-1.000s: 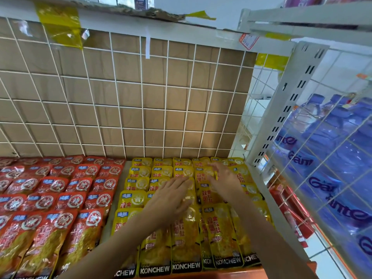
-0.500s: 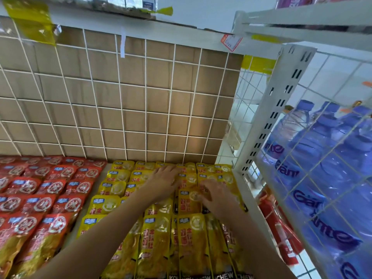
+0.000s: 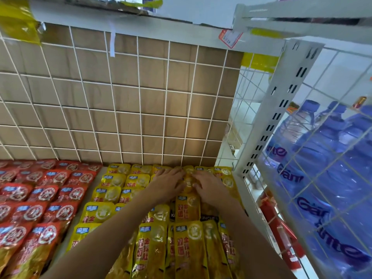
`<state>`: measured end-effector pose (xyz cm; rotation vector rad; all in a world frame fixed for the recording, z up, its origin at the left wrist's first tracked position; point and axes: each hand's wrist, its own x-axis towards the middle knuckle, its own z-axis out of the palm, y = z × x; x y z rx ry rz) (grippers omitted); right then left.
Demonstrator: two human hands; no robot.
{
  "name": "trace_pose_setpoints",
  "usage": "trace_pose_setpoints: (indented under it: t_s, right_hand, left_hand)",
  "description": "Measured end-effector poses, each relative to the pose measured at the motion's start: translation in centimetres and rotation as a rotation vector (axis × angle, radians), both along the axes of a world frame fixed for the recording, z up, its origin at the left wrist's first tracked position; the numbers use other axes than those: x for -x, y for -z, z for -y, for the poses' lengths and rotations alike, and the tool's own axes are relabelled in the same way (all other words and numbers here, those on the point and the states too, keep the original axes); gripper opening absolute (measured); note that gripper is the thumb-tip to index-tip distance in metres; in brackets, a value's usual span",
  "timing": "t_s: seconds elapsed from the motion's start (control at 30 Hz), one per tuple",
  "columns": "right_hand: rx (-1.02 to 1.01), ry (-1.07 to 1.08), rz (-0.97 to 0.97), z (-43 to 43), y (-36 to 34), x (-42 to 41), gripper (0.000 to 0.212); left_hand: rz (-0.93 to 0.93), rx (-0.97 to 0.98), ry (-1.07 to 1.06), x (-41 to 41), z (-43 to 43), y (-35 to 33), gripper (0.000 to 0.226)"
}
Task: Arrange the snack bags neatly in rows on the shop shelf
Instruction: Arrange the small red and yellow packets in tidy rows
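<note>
Yellow snack bags (image 3: 153,244) lie in overlapping rows on the right half of the shop shelf, reaching back to the wire grid. Red snack bags (image 3: 38,194) fill the left half in rows. My left hand (image 3: 167,183) lies flat on the back yellow bags, fingers spread and pointing to the rear. My right hand (image 3: 209,188) rests just beside it, fingers bent down onto a yellow bag (image 3: 188,181) between the two hands near the back row. Whether either hand pinches that bag is not visible.
A white wire grid over a brown cardboard panel (image 3: 124,101) closes the back. A white slotted upright (image 3: 281,109) and wire side mesh bound the right, with blue water bottles (image 3: 326,158) behind it. A strip of bare shelf (image 3: 96,182) separates red from yellow bags.
Both hands have slid from the middle rows toward the back of the yellow bags and drawn close together. The camera has moved closer and tilted up.
</note>
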<state>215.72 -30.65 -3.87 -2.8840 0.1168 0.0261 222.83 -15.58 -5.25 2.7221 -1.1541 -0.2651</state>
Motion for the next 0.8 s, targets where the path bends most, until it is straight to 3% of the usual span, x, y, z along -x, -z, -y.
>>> trace_pose_setpoints:
  t_s: [0.1,0.23,0.33,0.5,0.6,0.8]
  right_hand:
    - [0.022,-0.030,0.002,0.2,-0.2,0.0,0.039]
    - [0.023,-0.032,0.013,0.2,0.1,-0.1,0.039]
    - [0.009,-0.027,0.009,0.2,0.1,0.0,0.040]
    - [-0.064,0.005,0.143,0.0,-0.3,0.4,0.038]
    - [-0.063,0.027,0.224,-0.2,-0.6,1.2,0.032]
    - [0.015,0.051,0.098,-0.9,-1.2,3.4,0.025]
  left_hand:
    - [0.009,0.015,0.025,-0.2,-0.2,0.2,0.087]
    - [0.053,0.037,0.019,-0.5,-0.3,0.8,0.073]
    - [0.037,0.036,0.024,-0.5,-0.5,0.9,0.090]
    - [-0.026,0.149,0.015,-1.0,-0.7,0.6,0.050]
    - [-0.076,0.226,0.034,-1.7,-1.4,0.6,0.049]
    - [-0.123,0.153,0.202,-2.4,-1.7,0.3,0.048]
